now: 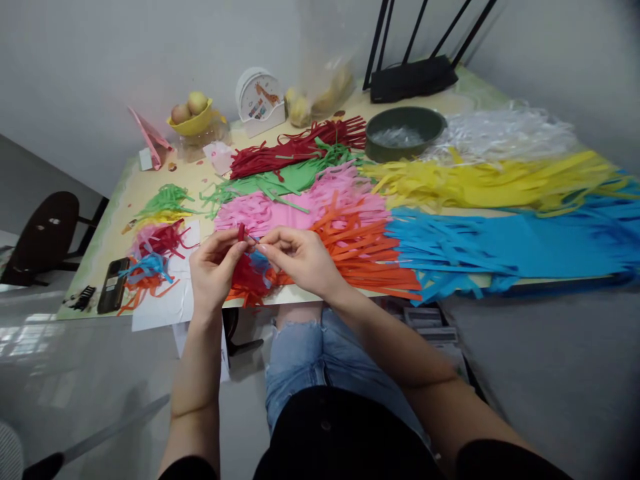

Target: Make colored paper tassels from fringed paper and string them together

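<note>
My left hand (216,267) and my right hand (300,257) meet just above the near edge of the table (150,193). Both pinch a thin dark red paper strip (242,233) between thumb and fingertips. Under the hands lies a small tangle of red, blue and orange strips (253,279). Behind them spread piles of cut paper strips: pink (280,210), orange (370,253), blue (500,247), yellow (500,180), green (290,179) and red (295,150).
A dark green bowl (404,130) and clear plastic (505,130) sit at the back right. A yellow bowl of fruit (193,117), a white round box (259,99) and a black phone (113,285) are also on the table. A dark chair (45,237) stands at the left.
</note>
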Available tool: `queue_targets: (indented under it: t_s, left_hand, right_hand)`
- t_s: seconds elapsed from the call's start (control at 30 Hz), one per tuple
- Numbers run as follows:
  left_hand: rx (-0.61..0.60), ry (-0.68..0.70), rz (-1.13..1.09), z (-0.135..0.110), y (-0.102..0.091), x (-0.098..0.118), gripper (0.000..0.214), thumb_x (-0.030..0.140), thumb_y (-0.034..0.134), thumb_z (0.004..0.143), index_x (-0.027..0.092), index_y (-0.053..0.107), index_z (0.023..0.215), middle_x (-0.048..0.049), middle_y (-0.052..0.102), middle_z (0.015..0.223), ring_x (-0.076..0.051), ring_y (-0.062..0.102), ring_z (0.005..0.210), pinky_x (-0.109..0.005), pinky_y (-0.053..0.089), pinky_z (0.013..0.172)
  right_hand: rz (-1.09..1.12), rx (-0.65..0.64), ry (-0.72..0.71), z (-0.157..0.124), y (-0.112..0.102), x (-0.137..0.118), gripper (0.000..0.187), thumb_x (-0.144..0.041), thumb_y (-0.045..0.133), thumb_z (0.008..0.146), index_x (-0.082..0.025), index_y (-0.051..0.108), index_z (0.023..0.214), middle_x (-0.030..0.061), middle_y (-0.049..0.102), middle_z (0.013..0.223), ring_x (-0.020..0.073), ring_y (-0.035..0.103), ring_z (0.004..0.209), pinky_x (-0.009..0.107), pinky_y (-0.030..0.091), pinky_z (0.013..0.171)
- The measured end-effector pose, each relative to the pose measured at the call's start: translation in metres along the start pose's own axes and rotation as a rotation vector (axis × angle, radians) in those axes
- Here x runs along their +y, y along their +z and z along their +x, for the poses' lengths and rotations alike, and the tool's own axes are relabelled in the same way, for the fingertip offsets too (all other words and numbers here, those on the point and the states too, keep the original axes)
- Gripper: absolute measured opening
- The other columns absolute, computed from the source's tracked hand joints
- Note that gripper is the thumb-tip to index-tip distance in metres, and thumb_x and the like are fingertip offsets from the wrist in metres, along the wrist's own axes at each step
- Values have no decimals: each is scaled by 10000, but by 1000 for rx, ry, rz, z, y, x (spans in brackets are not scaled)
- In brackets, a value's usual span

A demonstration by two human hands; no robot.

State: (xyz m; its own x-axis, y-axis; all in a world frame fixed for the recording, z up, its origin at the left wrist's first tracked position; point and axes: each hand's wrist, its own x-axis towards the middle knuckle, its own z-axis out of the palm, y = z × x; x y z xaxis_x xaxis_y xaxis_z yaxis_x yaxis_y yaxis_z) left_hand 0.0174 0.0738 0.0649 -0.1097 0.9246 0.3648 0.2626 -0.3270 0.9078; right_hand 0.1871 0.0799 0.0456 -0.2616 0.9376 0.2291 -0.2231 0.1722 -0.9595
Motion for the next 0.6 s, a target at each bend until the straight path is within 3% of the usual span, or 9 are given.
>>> queue_targets:
  t_s: [0.37, 0.5, 0.6]
  left_hand:
    - [-16, 92, 43, -4, 0, 0, 186, 302, 780, 825, 178, 750, 959, -40, 788, 841, -159, 760, 745, -260, 616, 741]
    - [-22, 225, 273, -7, -3, -4, 178, 310, 732, 872, 197, 753, 1008, -41, 795, 917, -156, 757, 794, -256, 602, 759]
    - [-27, 317, 495, -8, -7, -5, 172, 319, 707, 893, 208, 757, 1014, -35, 797, 947, -157, 746, 814, -256, 588, 767]
  right_hand:
    - [7, -19, 11, -2, 0, -2, 262, -410, 672, 863, -155, 639, 812, -35, 580, 599, 72, 517, 505, 199, 396, 509]
    - [35, -42, 51, 0, -1, 1, 292, -447, 670, 875, -160, 623, 839, -54, 558, 545, 70, 509, 462, 196, 403, 480]
    - [114, -53, 87, 2, -2, 3, 366, -493, 715, 842, -176, 593, 980, -68, 595, 562, 74, 516, 441, 189, 419, 451]
